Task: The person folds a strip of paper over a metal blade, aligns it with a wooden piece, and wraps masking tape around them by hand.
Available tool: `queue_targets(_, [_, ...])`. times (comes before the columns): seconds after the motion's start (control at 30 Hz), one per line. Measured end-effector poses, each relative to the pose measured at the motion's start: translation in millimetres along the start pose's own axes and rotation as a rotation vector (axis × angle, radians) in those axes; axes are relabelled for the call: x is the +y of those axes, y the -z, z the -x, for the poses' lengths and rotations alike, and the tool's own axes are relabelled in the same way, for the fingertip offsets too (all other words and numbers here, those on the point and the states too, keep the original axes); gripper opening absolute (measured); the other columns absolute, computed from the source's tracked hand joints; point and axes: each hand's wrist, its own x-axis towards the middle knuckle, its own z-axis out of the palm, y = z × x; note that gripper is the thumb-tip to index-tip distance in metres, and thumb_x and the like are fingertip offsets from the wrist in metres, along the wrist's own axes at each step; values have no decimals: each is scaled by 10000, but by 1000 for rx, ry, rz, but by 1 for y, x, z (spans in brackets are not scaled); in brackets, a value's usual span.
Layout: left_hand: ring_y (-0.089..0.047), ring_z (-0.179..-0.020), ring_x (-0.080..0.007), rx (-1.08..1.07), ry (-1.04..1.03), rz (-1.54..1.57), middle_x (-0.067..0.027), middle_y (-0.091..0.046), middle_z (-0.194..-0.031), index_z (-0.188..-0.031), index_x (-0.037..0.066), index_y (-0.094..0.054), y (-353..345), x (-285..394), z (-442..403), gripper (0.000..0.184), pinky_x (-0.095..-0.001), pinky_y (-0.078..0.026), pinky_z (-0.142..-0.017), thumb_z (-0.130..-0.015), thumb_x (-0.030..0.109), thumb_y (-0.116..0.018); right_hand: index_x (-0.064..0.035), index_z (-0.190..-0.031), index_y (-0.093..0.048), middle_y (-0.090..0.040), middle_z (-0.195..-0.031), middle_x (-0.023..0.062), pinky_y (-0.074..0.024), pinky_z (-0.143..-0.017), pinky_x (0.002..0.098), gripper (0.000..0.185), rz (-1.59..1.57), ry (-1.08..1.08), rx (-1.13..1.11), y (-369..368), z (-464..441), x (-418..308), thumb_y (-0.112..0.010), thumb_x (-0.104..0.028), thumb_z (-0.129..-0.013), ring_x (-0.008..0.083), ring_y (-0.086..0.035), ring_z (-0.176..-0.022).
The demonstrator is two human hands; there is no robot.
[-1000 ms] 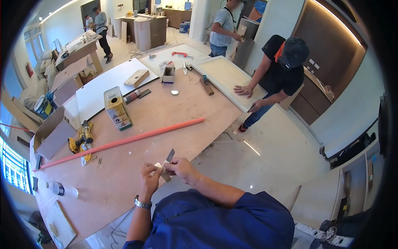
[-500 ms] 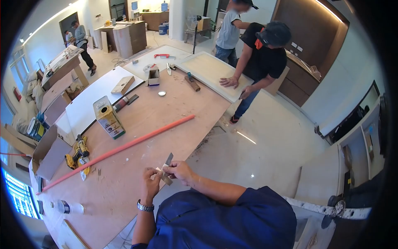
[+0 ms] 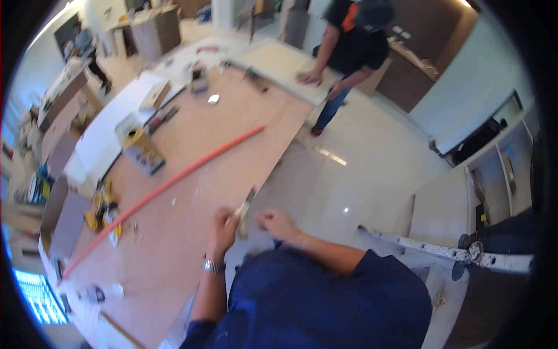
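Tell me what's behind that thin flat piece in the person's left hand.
Behind the thin flat piece, as the camera sees it, are the brown tabletop and the pale floor. Whatever the piece and left hand cover cannot be seen.

I can see the left forearm [image 3: 213,291] standing nearly upright at lower centre, its left hand [image 3: 224,231] raised with fingers pinched together. The right forearm [image 3: 326,252] slants in from lower right, the blurred right hand [image 3: 280,225] loosely curled, just apart from the left.
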Motion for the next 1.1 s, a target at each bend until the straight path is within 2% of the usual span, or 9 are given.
queue_targets(0.03, [-578, -822, -247, -30, 3, -77, -136, -617, -843, -849, -5, -637, 2, 5, -3, 183, -357, -459, -755, -859, 179, -637, -17, -953, -677, -644, -783, 18, -461, -582, 262, 198, 205, -28, 39, 8, 14, -10, -627, -209, -949, 55, -556, -690])
queue_targets(0.1, [-576, -820, -218, -97, 59, -32, -127, -635, -866, -850, 1, -641, 6, 35, -6, 185, -346, -460, -747, -849, 186, -656, -30, -961, -672, -657, -787, 50, -476, -571, 286, 134, 354, 204, 110, 22, 35, -17, -635, -150, -915, 124, -603, -658])
queue_targets(0.17, [-581, -822, -202, -160, 6, 17, -119, -647, -891, -849, 2, -653, 1, 36, -14, 185, -337, -467, -750, -838, 184, -682, -64, -946, -664, -661, -850, 92, -515, -687, 369, 122, 582, 665, 205, 35, 42, -28, -657, -79, -825, 297, -645, -748])
queue_targets(0.27, [-570, -824, -150, -301, -3, 67, -78, -625, -903, -835, -10, -662, -10, 52, -24, 155, -311, -469, -742, -846, 140, -700, -71, -965, -652, -653, -984, 75, -496, -789, 380, 208, 834, 916, 173, 57, 43, -61, -710, -61, -766, 307, -628, -930])
queue_targets(0.47, [-608, -886, -179, -501, 26, 76, -100, -658, -947, -882, -15, -689, -51, 80, -44, 196, -318, -480, -811, -841, 173, -727, -81, -1060, -610, -606, -1138, 52, -412, -935, 425, 356, 1063, 877, 62, 95, 45, -69, -759, -110, -738, 271, -570, -1078])
queue_targets(0.8, [-616, -896, -197, -543, -38, 60, -103, -679, -959, -1008, -2, -683, -135, 103, -64, 280, -334, -481, -827, -873, 241, -715, -89, -1073, -622, -694, -924, 69, -397, -908, 408, 333, 993, 743, 32, 172, 33, -41, -755, -142, -771, 272, -647, -887])
queue_targets(0.9, [-615, -882, -169, -596, 171, 244, -84, -687, -965, -1086, 6, -661, -147, 104, -61, 298, -321, -483, -809, -898, 235, -693, -90, -1065, -637, -699, -921, 89, -395, -909, 405, 297, 964, 702, 72, 199, 26, -29, -739, -160, -795, 273, -651, -865])
queue_targets(1.0, [-590, -850, -117, -546, 13, 280, -39, -678, -948, -1114, 4, -644, -176, 85, -61, 291, -284, -474, -758, -918, 217, -673, -83, -1052, -668, -703, -899, 109, -405, -890, 400, 265, 914, 603, 79, 221, 18, -19, -727, -188, -816, 274, -654, -867])
queue_targets(1.1, [-506, -794, -70, -604, 171, 133, 21, -603, -875, -1083, -7, -639, -191, 78, -63, 243, -243, -434, -723, -938, 187, -660, -77, -1010, -700, -701, -850, 123, -444, -812, 404, 240, 831, 547, 103, 233, 9, -5, -718, -229, -825, 295, -658, -822])
